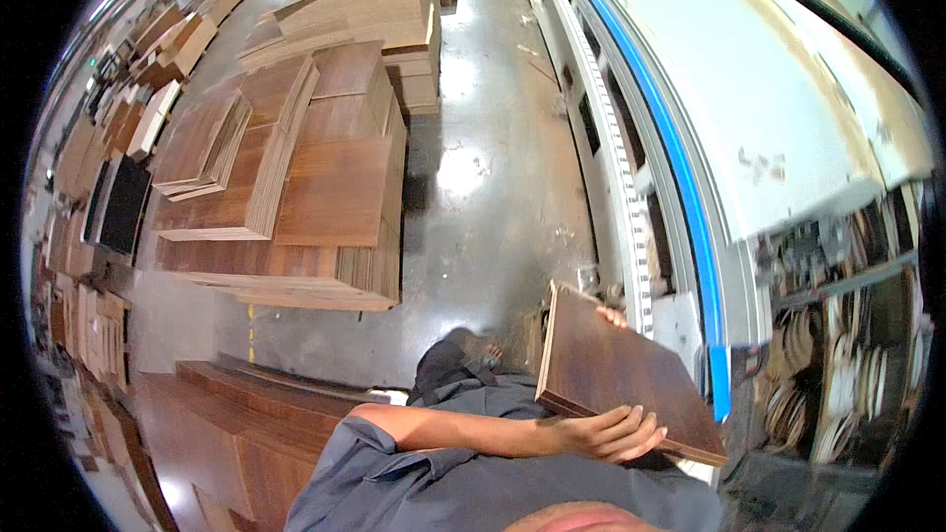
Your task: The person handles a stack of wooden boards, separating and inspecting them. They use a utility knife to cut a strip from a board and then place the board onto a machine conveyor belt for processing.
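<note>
The person holds a dark brown panel (621,374) in front of the body, beside the long grey machine (690,138) with the blue stripe. The left hand (616,433) wraps its fingers over the panel's near edge, pressed against the face. The right hand (611,316) shows only fingertips curled over the far edge, so how firmly it grips I cannot tell. The panel looks flat, stiff and thin, with a smooth laminated face that is probably slippery, so clamping the two opposite edges seems sounder than pressing on the face. It seems moderately heavy for its size, and its corners would likely chip if knocked against the machine. Stacks of boards (296,187) stand on the floor (493,197), well apart to the left.
</note>
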### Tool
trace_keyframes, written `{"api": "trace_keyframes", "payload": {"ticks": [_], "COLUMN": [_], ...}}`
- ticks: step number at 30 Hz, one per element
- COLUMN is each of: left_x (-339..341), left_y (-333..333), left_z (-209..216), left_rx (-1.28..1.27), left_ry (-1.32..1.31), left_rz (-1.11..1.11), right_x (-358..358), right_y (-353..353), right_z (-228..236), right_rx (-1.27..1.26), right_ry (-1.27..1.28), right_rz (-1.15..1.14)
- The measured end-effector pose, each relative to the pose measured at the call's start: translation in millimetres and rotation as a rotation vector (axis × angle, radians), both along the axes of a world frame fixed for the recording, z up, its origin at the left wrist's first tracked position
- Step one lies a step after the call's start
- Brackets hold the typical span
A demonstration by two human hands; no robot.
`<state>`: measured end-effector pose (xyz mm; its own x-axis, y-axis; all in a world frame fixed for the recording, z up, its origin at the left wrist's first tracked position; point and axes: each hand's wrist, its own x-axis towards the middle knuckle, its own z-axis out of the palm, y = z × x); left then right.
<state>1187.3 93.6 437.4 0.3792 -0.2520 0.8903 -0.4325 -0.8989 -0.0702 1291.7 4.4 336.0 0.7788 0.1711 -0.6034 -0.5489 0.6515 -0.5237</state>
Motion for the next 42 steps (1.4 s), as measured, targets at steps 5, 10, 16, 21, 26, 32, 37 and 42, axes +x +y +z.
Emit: {"api": "trace_keyframes", "payload": {"ticks": [5, 10, 16, 21, 26, 32, 37, 42], "left_x": [62.0, 143.6, 241.7, 309.6, 367.8, 445.6, 546.7, 666.9], "left_y": [68.5, 159.1, 300.9, 419.5, 505.9, 582.6, 673.1, 802.5], "left_z": [6.4, 1.0, 23.2, 42.6, 44.7, 36.4, 39.9, 12.7], "left_rx": [-0.066, -0.153, -0.23, -0.306, -0.396, -0.368, -0.376, -0.547], "left_ry": [0.129, 0.061, 0.106, 0.219, 0.248, 0.286, 0.73, 0.867], "left_rz": [-0.082, -0.179, -0.252, -0.188, -0.146, -0.125, -0.011, 0.109], "right_x": [80.4, 160.6, 252.9, 317.2, 378.9, 470.3, 572.8, 686.7], "right_y": [74.6, 156.4, 268.8, 349.4, 419.9, 499.9, 571.3, 668.1], "right_z": [-5.1, -10.2, 7.9, 26.5, 23.8, -6.7, -40.0, -60.4], "right_rx": [-0.037, -0.083, -0.113, -0.123, -0.093, -0.034, 0.054, 0.184], "right_ry": [-0.018, -0.054, -0.089, -0.105, -0.092, -0.069, -0.048, -0.03], "right_rz": [0.046, 0.066, 0.043, 0.011, -0.051, -0.121, -0.166, -0.188]}}
